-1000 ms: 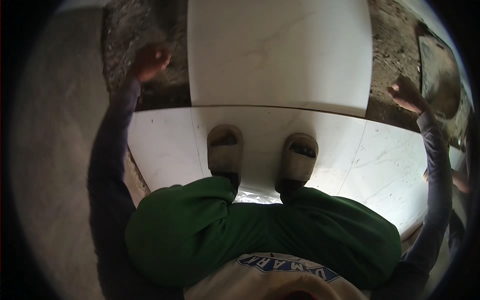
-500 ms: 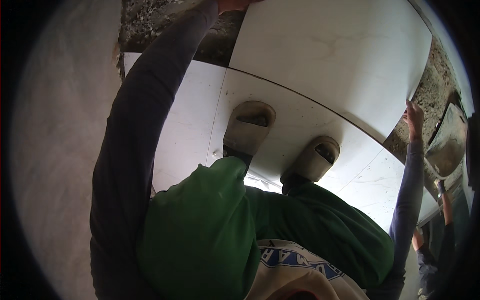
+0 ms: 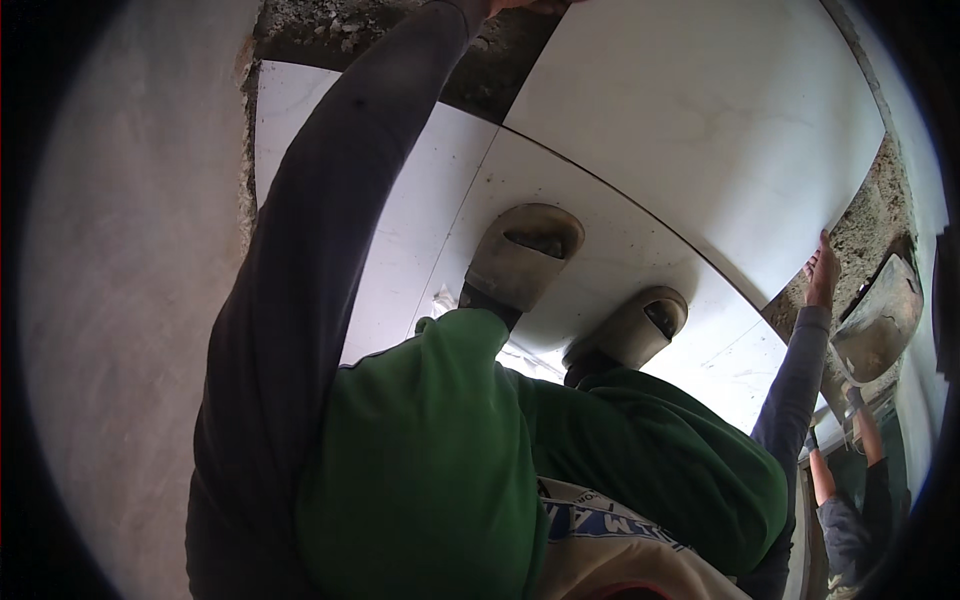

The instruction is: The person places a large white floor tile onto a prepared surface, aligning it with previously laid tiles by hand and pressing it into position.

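A large white tile (image 3: 700,130) is held out in front of the body at arm's length, one hand at each of two opposite edges. The left hand (image 3: 525,6) is seen only in part at the very top of the view, where it meets the tile's far left corner; whether its fingers are curled round the edge cannot be told, since most of the hand is cut off by the frame. The right hand (image 3: 822,272) is set against the tile's right-hand corner with fingers extended along the edge — a flat press or light grasp rather than a closed fist. The tile lies ahead of both hands and between them, its long axis running from upper left to lower right, tilted against the seam of the laid white tiles (image 3: 420,210) on which the person's two tan sandals (image 3: 522,252) are planted. The tile's near edge is seen just beside the seam, over a strip of grey mortar bed (image 3: 340,25) that is left bare beyond the laid tiles. The right hand is the nearer to the body, the left being stretched much farther. At the right, a grey mortar pan (image 3: 880,315) is seen, with another person's arm (image 3: 822,480) beneath it.
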Demonstrator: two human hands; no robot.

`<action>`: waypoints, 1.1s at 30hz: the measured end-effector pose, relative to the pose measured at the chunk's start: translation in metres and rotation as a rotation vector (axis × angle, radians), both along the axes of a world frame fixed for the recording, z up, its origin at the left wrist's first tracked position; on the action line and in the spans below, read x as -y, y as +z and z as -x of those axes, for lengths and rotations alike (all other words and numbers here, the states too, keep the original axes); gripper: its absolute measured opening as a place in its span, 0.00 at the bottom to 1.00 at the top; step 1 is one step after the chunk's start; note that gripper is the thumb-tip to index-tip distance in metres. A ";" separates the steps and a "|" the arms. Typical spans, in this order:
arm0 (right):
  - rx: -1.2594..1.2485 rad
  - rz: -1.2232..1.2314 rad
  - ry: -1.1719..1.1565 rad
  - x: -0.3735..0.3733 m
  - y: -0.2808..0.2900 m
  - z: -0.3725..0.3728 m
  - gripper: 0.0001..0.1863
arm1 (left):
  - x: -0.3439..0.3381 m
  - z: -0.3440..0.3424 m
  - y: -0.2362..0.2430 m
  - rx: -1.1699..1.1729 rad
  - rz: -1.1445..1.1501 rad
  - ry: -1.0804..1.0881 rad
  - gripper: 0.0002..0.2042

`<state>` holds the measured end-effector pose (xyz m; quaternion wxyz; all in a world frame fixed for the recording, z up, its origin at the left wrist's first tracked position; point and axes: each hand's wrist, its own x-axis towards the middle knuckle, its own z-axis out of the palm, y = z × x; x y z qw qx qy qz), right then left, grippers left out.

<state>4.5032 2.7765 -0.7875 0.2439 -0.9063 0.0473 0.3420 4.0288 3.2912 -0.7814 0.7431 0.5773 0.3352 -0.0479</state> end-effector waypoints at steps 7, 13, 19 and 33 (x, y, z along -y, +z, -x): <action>-0.040 -0.023 0.044 0.003 0.000 -0.003 0.29 | -0.007 0.003 -0.011 0.014 0.024 0.041 0.13; -0.052 -0.111 0.015 0.000 0.003 0.005 0.31 | -0.006 0.005 -0.008 0.079 0.012 0.026 0.16; 0.010 -0.030 -0.068 0.010 -0.008 -0.013 0.30 | -0.001 0.007 0.006 -0.022 -0.144 0.059 0.17; -0.111 -0.192 -0.033 0.023 -0.015 -0.029 0.20 | 0.001 0.003 -0.006 0.014 -0.094 0.186 0.21</action>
